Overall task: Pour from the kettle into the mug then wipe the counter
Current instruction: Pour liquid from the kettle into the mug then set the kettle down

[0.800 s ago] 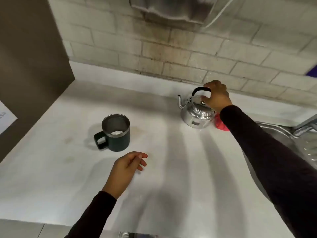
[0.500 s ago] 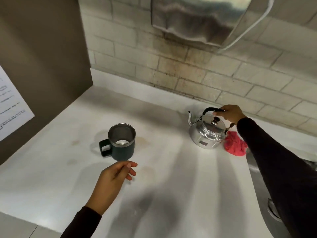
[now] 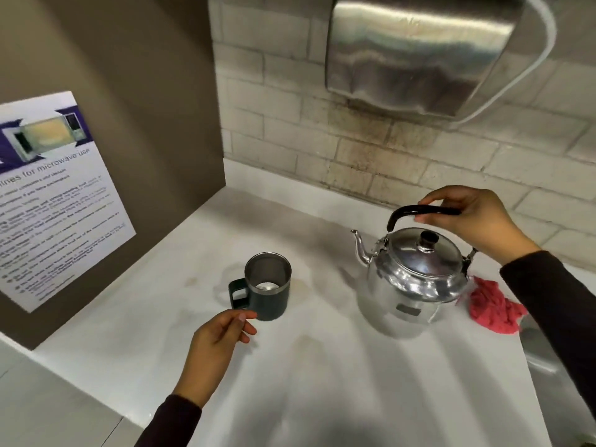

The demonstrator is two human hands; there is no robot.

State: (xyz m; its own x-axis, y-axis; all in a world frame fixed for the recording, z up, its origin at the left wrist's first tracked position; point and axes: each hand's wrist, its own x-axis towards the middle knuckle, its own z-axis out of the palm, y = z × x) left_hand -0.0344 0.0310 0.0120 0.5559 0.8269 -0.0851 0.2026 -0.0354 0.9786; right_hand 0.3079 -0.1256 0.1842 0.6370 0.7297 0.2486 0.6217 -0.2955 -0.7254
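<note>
A shiny steel kettle [image 3: 409, 282] with a black handle sits to the right on the white counter [image 3: 322, 382], spout pointing left toward the mug. My right hand [image 3: 477, 217] is shut on the kettle's handle from above. A dark green mug [image 3: 269, 290] with a steel inside stands left of the kettle, handle facing left. My left hand [image 3: 222, 337] hovers just in front of the mug, fingers loosely curled and holding nothing; whether a fingertip touches the mug I cannot tell. A crumpled red cloth [image 3: 493, 308] lies right of the kettle, partly hidden by my right sleeve.
A steel sink [image 3: 554, 375] borders the counter on the right. A metal dispenser [image 3: 416, 50] hangs on the brick wall above the kettle. A brown side panel with a microwave notice [image 3: 54, 201] closes the left side.
My left hand has moved forward to the mug's base. My right hand's grip on the kettle handle has settled. The view has come closer and tilted up.
</note>
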